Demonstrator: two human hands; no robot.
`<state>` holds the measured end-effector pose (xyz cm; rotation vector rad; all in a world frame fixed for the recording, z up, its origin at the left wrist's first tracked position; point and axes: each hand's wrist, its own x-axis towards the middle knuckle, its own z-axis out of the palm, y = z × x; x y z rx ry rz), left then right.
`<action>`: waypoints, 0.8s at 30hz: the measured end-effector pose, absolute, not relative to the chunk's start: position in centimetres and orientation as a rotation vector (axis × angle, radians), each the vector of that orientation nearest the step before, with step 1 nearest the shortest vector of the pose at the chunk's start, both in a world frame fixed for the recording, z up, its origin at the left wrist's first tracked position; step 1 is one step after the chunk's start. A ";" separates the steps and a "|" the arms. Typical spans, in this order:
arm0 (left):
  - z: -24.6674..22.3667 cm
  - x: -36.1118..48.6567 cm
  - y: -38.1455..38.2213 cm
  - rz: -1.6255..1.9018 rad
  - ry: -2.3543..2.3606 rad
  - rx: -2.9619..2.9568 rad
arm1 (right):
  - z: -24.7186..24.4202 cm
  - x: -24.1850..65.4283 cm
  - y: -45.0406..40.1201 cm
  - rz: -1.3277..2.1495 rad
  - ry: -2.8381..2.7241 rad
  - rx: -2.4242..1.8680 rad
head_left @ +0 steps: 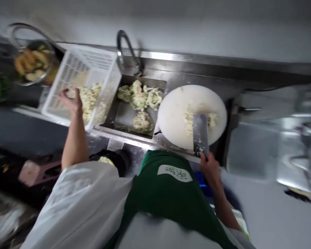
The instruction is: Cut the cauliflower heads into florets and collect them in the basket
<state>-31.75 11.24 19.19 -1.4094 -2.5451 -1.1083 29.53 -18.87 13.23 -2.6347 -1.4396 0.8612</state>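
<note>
Head view, biggest stuff first: steel tabletop (176,77), with a white crate (93,57) toward the left that's got small pale pieces (89,100) in it. The left hand (74,100) is over it, fingers spread, holding nothing I can make out. Round white board (175,110) sits on the right, sink (123,116) between the two. Bowl (32,83) at far left has brownish-yellow lumps, too blurry to name. Cleaver (200,131) is over the board, its blade across some bits (189,119), handle wrapped in the right hand (211,169). Probably stiff and blade-heavy, so I'd grip right up by the heel. Cauliflower (143,121) is in the sink in big chunks: likely firm, fairly light, crumbly florets, so grab the stem side. Bits look feather-light; scoop, don't pinch.
</note>
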 end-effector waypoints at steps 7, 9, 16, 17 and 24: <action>7.4 -5.1 11.7 -1.316 -1.999 -2.803 | 12.8 30.8 -22.6 0.757 -1.252 -2.620; 4.5 3.6 11.8 -1.223 -1.842 -3.071 | 13.1 31.1 -24.0 0.771 -1.164 -2.632; -0.3 14.3 19.3 -1.166 -1.966 -2.943 | 13.8 31.2 -29.0 0.857 -0.853 -2.694; -0.5 14.7 20.1 -1.064 -1.900 -3.031 | 13.7 31.1 -29.7 0.870 -0.819 -2.700; 0.3 19.5 16.4 -0.361 -0.944 -3.608 | 12.4 31.6 -31.4 0.936 -0.681 -2.601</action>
